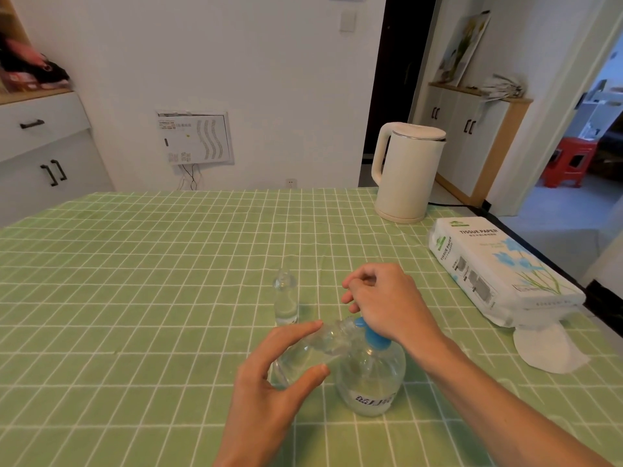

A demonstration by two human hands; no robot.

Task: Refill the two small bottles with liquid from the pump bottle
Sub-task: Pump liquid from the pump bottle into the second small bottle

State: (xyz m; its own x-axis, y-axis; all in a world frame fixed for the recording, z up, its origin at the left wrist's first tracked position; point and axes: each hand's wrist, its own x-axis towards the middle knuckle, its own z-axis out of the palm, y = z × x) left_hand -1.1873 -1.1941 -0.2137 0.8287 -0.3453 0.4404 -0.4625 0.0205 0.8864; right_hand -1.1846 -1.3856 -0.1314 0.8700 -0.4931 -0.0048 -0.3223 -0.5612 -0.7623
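Head view shows the green checked table [135, 264]. On it stands the pump bottle [371, 375]. The right hand [384, 305] rests on its top with fingers curled; I cannot tell if they grip. The left hand [266, 382] pinches a tilted small bottle [323, 340] at the nozzle. The second small bottle [286, 298] stands upright just behind.

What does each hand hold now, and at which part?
The left hand grips a tilted small bottle by its body, between thumb and fingers. The right hand rests on the blue pump head; whether it grips cannot be told.
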